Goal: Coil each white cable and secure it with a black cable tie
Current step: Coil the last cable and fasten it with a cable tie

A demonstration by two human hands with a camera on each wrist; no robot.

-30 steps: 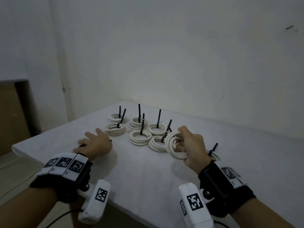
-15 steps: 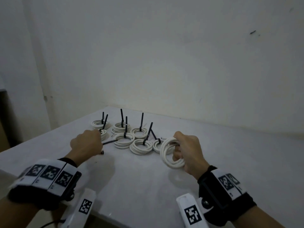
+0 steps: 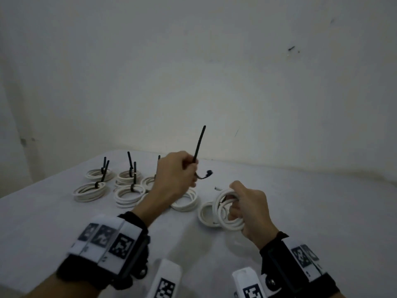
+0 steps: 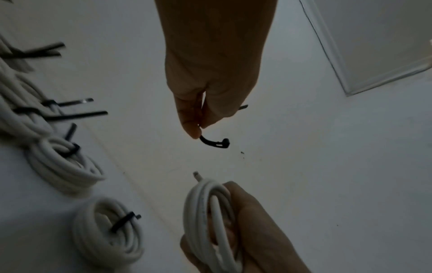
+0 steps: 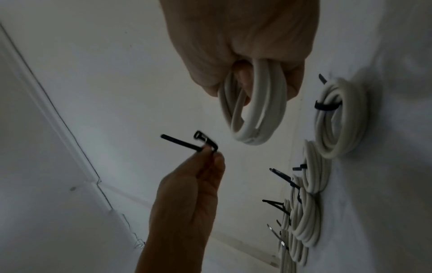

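Over the white table (image 3: 64,222), their right hand (image 3: 250,208) grips the untied white coil (image 3: 225,211) while the left hand (image 3: 175,178) pinches a black cable tie (image 3: 198,145), so looping it through comes next, I'd guess.

White cables, black ties, all on a pale grey-white tabletop (image 3: 64,222).

The loose cable tie (image 3: 198,147) in the left hand (image 3: 174,179) is plain black from tip to head. The coil (image 3: 225,209) in the right hand (image 3: 251,209) is off-white, no markings to be made out. Toward the far left corner of the tabletop, the tied coils (image 3: 90,191) show the same creamy white, each crossed by a black band. Both wristbands (image 3: 103,237) are black with white panels carrying black-and-white square code patterns. The wall (image 3: 193,61) is plain off-white, with one small dark mark.
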